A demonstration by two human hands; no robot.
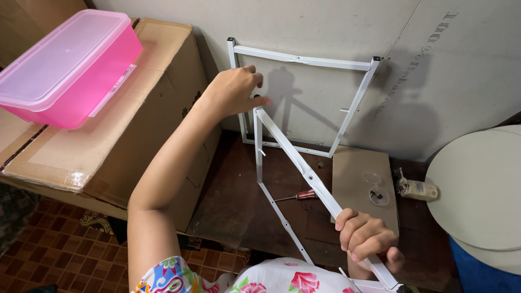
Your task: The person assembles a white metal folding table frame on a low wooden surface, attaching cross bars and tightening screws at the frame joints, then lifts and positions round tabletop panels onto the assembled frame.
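A white metal frame (304, 59) of thin bars leans against the pale wall. My left hand (234, 89) grips its left upright where a diagonal bar joins it. That white diagonal bar (304, 168) runs down to the right, and my right hand (366, 236) is closed around its lower end. A second thin white bar (282, 214) slants toward me below it. On the dark brown surface under the bars lies a red-handled screwdriver (297, 196).
A pink plastic box with a lid (65, 65) sits on a large cardboard box (135, 130) at the left. A tan board (358, 173) carries small clear caps. A small tube (415, 189) lies beside round pale discs (477, 190). Brown patterned floor tiles show at lower left.
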